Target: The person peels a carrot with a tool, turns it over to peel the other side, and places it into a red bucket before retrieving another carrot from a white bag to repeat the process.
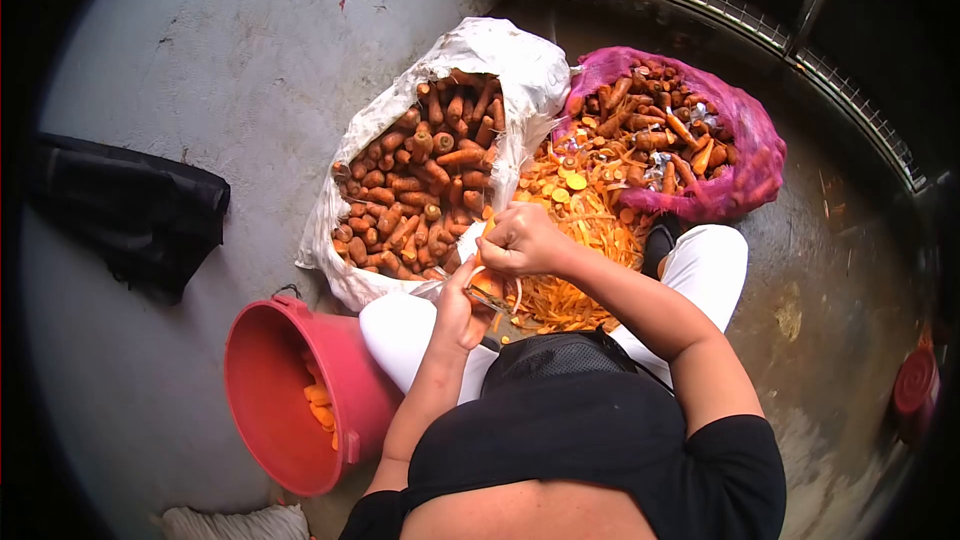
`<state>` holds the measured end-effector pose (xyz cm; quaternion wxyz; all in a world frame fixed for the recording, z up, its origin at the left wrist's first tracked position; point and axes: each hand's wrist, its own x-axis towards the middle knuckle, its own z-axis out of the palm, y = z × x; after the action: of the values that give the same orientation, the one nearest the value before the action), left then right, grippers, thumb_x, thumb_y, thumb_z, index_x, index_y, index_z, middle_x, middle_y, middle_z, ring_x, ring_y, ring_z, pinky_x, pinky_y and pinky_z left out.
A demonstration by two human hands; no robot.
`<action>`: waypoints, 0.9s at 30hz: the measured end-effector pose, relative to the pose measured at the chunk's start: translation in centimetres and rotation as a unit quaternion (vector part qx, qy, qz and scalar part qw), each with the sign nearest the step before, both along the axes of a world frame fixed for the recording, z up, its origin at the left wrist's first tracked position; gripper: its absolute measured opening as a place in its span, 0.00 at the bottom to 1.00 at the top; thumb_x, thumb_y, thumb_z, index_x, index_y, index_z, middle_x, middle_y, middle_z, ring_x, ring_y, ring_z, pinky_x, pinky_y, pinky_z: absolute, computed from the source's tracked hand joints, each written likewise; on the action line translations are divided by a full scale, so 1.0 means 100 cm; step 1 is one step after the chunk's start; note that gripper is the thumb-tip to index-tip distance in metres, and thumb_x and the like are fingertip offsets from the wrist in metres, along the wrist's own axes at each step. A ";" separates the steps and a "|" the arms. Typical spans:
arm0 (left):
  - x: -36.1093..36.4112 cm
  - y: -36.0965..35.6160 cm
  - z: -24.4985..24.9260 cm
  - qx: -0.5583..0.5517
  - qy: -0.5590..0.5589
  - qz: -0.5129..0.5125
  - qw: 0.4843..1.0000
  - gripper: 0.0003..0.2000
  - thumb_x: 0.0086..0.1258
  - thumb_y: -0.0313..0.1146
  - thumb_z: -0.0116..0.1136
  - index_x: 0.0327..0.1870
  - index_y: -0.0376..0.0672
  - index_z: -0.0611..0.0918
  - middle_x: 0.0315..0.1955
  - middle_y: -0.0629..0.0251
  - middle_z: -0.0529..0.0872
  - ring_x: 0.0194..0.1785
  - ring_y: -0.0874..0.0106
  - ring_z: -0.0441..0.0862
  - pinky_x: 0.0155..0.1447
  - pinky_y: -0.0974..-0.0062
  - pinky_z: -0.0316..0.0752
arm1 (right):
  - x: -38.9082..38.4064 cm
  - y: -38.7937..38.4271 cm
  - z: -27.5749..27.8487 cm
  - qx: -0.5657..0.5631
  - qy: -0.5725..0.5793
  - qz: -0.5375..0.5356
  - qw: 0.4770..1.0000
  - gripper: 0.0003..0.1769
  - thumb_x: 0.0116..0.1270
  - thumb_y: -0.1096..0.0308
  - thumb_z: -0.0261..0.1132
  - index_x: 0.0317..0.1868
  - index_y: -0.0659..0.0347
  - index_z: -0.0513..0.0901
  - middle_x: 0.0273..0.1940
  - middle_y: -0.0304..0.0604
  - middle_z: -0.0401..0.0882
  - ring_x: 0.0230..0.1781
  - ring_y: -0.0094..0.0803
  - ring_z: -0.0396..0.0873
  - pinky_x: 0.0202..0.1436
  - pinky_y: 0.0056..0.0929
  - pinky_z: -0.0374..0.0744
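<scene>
My left hand (460, 308) is closed round a peeled-looking orange carrot (487, 283), held in front of my lap. A thin, metal-looking tool (488, 300) and a pale curved strip (517, 295) show beside it, partly hidden. My right hand (522, 238) is curled into a fist just above, close to the left fingers. A bit of orange (489, 227) shows at its fingertips; what the fist grips is hidden. Beneath both hands lies a heap of orange peelings (570, 290) with cut carrot ends.
A white sack (525, 65) of unpeeled carrots (415, 185) stands ahead. Right of it is a pink mesh bag (755, 165) with carrots and scraps. A red bucket (365, 380) at my left holds orange pieces (320, 405). Black cloth (130, 205) lies far left.
</scene>
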<state>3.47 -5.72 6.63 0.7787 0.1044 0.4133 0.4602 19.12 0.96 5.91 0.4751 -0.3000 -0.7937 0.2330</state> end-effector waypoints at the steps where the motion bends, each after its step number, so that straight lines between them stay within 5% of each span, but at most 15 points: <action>1: 0.000 0.001 0.001 -0.005 0.002 0.009 1.000 0.17 0.78 0.41 0.39 0.51 0.37 0.75 0.40 0.60 0.82 0.41 0.67 0.82 0.45 0.66 0.79 | -0.002 0.003 -0.002 0.011 -0.005 0.006 1.000 0.20 0.59 0.63 0.63 0.09 0.56 0.73 0.11 0.42 0.68 0.14 0.38 0.70 0.23 0.35 0.68; 4: -0.011 0.000 -0.003 0.040 0.020 -0.048 0.998 0.18 0.78 0.42 0.38 0.53 0.37 0.73 0.39 0.59 0.82 0.37 0.69 0.81 0.37 0.70 0.78 | -0.005 0.011 -0.011 0.040 -0.024 -0.008 0.999 0.20 0.57 0.62 0.62 0.09 0.56 0.76 0.09 0.41 0.69 0.11 0.35 0.70 0.19 0.34 0.69; 7: -0.010 -0.015 0.004 0.007 0.069 -0.099 0.993 0.18 0.79 0.45 0.38 0.53 0.40 0.73 0.33 0.60 0.81 0.29 0.71 0.79 0.30 0.76 0.75 | 0.037 0.053 -0.032 -0.160 -0.077 -0.178 0.968 0.21 0.61 0.55 0.58 0.12 0.51 0.82 0.08 0.36 0.72 0.10 0.27 0.73 0.20 0.30 0.74; 8: -0.009 -0.020 0.007 0.008 0.051 -0.106 0.993 0.19 0.79 0.46 0.38 0.54 0.39 0.72 0.33 0.59 0.81 0.29 0.71 0.79 0.31 0.76 0.75 | 0.061 0.075 -0.041 -0.119 -0.362 -0.206 0.901 0.22 0.64 0.53 0.56 0.15 0.50 0.84 0.11 0.37 0.75 0.13 0.29 0.76 0.30 0.34 0.77; 9: -0.009 -0.024 0.010 0.007 0.035 -0.117 0.992 0.20 0.79 0.47 0.37 0.55 0.39 0.72 0.34 0.59 0.80 0.30 0.71 0.79 0.31 0.76 0.75 | 0.078 0.085 -0.064 -0.116 -0.396 -0.280 0.867 0.25 0.66 0.51 0.52 0.16 0.51 0.83 0.14 0.38 0.77 0.17 0.34 0.77 0.40 0.37 0.77; 13: -0.006 -0.018 0.018 0.030 -0.031 -0.091 0.995 0.24 0.78 0.49 0.39 0.60 0.36 0.70 0.36 0.59 0.79 0.32 0.71 0.78 0.32 0.77 0.75 | 0.106 0.079 -0.080 -0.157 -0.198 -0.409 0.877 0.24 0.66 0.49 0.52 0.20 0.46 0.88 0.14 0.37 0.79 0.15 0.33 0.78 0.25 0.33 0.77; 16: -0.005 -0.004 0.012 0.007 -0.094 -0.073 0.993 0.27 0.77 0.50 0.42 0.63 0.32 0.68 0.36 0.59 0.78 0.34 0.71 0.77 0.34 0.77 0.74 | 0.087 0.054 -0.053 -0.284 -0.129 -0.305 0.900 0.21 0.64 0.50 0.56 0.22 0.49 0.89 0.12 0.33 0.79 0.12 0.26 0.76 0.19 0.28 0.74; 18: -0.007 0.002 -0.010 -0.013 -0.036 -0.066 0.997 0.23 0.76 0.49 0.45 0.58 0.37 0.73 0.35 0.60 0.80 0.36 0.70 0.79 0.37 0.74 0.76 | 0.064 0.023 -0.028 -0.236 -0.061 -0.221 0.944 0.20 0.65 0.53 0.56 0.23 0.51 0.89 0.13 0.32 0.79 0.12 0.21 0.75 0.18 0.27 0.73; 20: -0.005 0.001 -0.016 -0.015 -0.004 -0.073 0.997 0.18 0.75 0.47 0.48 0.53 0.43 0.77 0.35 0.65 0.82 0.38 0.71 0.81 0.41 0.70 0.77 | 0.046 0.001 -0.014 -0.135 -0.062 -0.158 0.976 0.21 0.63 0.55 0.57 0.16 0.52 0.85 0.12 0.37 0.76 0.11 0.34 0.75 0.19 0.33 0.72; 23: 0.010 -0.001 -0.004 -0.095 0.004 0.017 0.995 0.16 0.76 0.44 0.46 0.49 0.40 0.77 0.34 0.61 0.82 0.36 0.69 0.81 0.36 0.71 0.77 | 0.027 -0.024 0.012 0.012 -0.068 -0.102 0.992 0.18 0.60 0.61 0.62 0.12 0.52 0.78 0.13 0.37 0.74 0.16 0.36 0.72 0.25 0.36 0.68; 27: 0.001 -0.004 -0.014 -0.030 -0.024 -0.074 0.997 0.17 0.75 0.47 0.44 0.45 0.43 0.78 0.32 0.64 0.83 0.34 0.68 0.81 0.35 0.66 0.77 | 0.015 -0.029 0.011 0.042 -0.091 -0.070 0.992 0.19 0.59 0.62 0.63 0.10 0.52 0.75 0.13 0.36 0.74 0.17 0.34 0.72 0.26 0.34 0.66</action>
<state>3.53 -6.09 5.19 0.8230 0.1001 0.3995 0.3912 20.67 -1.94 7.00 0.4280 -0.3543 -0.8200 0.1372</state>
